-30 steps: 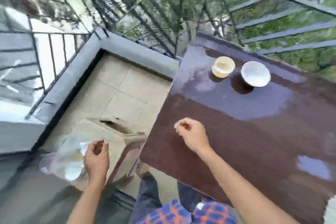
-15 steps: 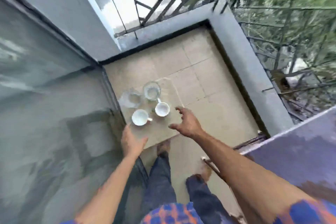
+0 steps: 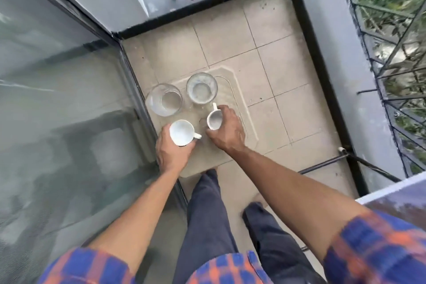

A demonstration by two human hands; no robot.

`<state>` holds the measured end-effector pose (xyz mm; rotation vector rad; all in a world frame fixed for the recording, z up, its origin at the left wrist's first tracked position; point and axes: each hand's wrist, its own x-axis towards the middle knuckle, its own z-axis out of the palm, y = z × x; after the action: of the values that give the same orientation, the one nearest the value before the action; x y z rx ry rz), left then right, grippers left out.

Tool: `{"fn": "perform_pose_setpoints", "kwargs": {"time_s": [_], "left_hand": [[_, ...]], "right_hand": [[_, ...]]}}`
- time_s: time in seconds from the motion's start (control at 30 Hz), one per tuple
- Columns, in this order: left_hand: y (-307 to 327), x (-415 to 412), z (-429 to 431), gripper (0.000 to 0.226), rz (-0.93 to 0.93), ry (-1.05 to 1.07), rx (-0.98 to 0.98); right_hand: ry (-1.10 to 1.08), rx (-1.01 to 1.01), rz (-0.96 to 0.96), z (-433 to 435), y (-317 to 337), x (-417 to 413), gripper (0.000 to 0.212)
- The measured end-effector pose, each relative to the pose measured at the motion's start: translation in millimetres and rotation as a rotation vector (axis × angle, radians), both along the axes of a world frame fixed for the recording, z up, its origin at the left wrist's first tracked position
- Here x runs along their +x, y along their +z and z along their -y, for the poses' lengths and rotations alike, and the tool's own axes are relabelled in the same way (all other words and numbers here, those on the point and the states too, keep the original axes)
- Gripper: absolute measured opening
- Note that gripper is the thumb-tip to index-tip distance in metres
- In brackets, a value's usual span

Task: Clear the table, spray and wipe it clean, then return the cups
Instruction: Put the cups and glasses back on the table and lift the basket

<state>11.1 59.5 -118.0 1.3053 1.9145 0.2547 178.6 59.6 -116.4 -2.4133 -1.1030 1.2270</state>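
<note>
Two white cups and two clear glasses stand on a beige stool top (image 3: pixel 232 152) below me. My left hand (image 3: pixel 171 151) is wrapped around the nearer white cup (image 3: pixel 181 132), whose handle points right. My right hand (image 3: pixel 227 130) grips the smaller white cup (image 3: pixel 214 120), its handle pointing away from me. Behind them stand a clear glass (image 3: pixel 166 102) on the left and a second clear glass (image 3: pixel 202 88) on the right. Only a corner of the wet dark table (image 3: pixel 401 196) shows at the right edge.
A glass sliding door (image 3: pixel 64 104) runs along the left, close to the stool. The tiled balcony floor (image 3: pixel 288 64) ends at a grey parapet (image 3: pixel 345 37) with metal railing. My legs (image 3: pixel 207 219) stand just before the stool.
The view swung from the table down to the stool. Both hands, open and reaching half a second ago, have come down and closed on the two white cups.
</note>
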Motion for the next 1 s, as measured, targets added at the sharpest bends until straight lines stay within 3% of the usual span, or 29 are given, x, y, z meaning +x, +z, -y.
{"fn": "perform_pose_setpoints", "kwargs": {"time_s": [0.2, 0.43, 0.67, 0.8, 1.0], "left_hand": [[52, 7, 8, 0.07, 0.015, -0.108, -0.03], [154, 73, -6, 0.069, 0.146, -0.338, 0.129], [232, 200, 12, 0.064, 0.328, -0.679, 0.204], [258, 285, 69, 0.065, 0.438, -0.911, 0.167], [247, 387, 190, 0.063, 0.486, -1.225, 0.059]], "right_hand": [[-0.24, -0.038, -0.09, 21, 49, 32, 0.066], [-0.502, 0.222, -0.154, 82, 177, 103, 0.06], [-0.744, 0.392, 0.074, 211, 274, 190, 0.055], [-0.981, 0.396, 0.201, 317, 287, 231, 0.055], [-1.273, 0.36, 0.294, 440, 280, 282, 0.057]]}}
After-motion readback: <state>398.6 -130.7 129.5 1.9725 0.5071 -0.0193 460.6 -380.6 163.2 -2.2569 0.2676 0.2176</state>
